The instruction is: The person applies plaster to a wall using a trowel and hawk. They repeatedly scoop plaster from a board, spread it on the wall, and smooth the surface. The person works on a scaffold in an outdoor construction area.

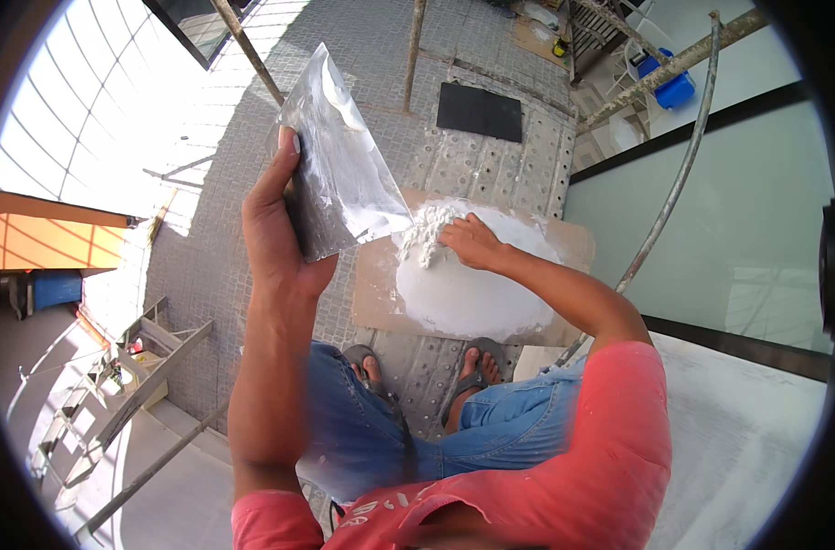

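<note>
My left hand is raised and wrapped round a shiny, flat metal plate with slanting sides. White smears and a thicker white patch cover parts of its face. My right hand reaches down to a lumpy heap of white plaster, its fingers curled at the edge of the lumps. What those fingers hold, if anything, is hidden. Round the heap spreads a wide bed of smooth white powder, lying on a flattened sheet of brown cardboard.
The cardboard rests on perforated metal planks under my sandalled feet. Scaffold poles cross the upper right beside a bent metal pipe and a glass panel. Farther off lie a black mat and a ladder-like frame.
</note>
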A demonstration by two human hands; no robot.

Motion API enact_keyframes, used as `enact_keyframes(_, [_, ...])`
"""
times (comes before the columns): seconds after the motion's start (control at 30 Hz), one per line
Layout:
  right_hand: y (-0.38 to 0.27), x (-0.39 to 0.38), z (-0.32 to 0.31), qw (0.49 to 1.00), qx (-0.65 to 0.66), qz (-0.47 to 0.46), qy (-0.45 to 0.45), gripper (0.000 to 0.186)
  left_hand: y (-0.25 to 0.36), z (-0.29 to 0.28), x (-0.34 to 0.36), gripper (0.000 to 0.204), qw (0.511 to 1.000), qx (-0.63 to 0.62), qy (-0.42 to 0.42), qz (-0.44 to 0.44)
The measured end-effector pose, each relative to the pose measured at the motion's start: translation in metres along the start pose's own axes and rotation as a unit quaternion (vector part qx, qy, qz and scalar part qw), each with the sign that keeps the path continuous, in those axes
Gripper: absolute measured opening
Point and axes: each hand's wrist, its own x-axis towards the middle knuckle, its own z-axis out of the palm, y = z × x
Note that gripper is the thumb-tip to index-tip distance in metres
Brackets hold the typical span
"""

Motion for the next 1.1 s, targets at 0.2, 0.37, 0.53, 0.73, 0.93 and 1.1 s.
enact_keyframes(0.2, [-0.012,0.0,0.001,0.992,0.054,0.019,-0.113,0.024,0.009,0.019,-0.002,0.036,0.999,0.019,0.045,-0.025])
enact_keyframes(0.37, [-0.017,-0.005,0.012,0.997,0.031,0.05,-0.052,0.022,0.012,0.023,-0.004,0.035,0.998,0.03,0.049,-0.027])
enact_keyframes(0.53, [-0.013,-0.007,0.015,0.994,-0.031,0.065,0.086,0.022,0.008,0.019,-0.002,0.037,0.999,0.034,0.023,-0.015])
enact_keyframes(0.73, [-0.019,-0.01,0.015,0.999,0.022,0.038,0.02,0.021,0.004,0.02,-0.002,0.036,0.999,0.005,0.041,-0.008])
enact_keyframes(0.93, [-0.019,-0.016,0.018,0.996,0.044,0.001,-0.076,0.025,0.001,0.027,-0.007,0.035,1.0,-0.01,0.026,-0.012])
enact_keyframes(1.1, [-0.021,-0.022,0.019,0.999,0.005,-0.023,-0.029,0.02,-0.001,0.03,-0.012,0.045,0.999,0.046,0.029,0.003])
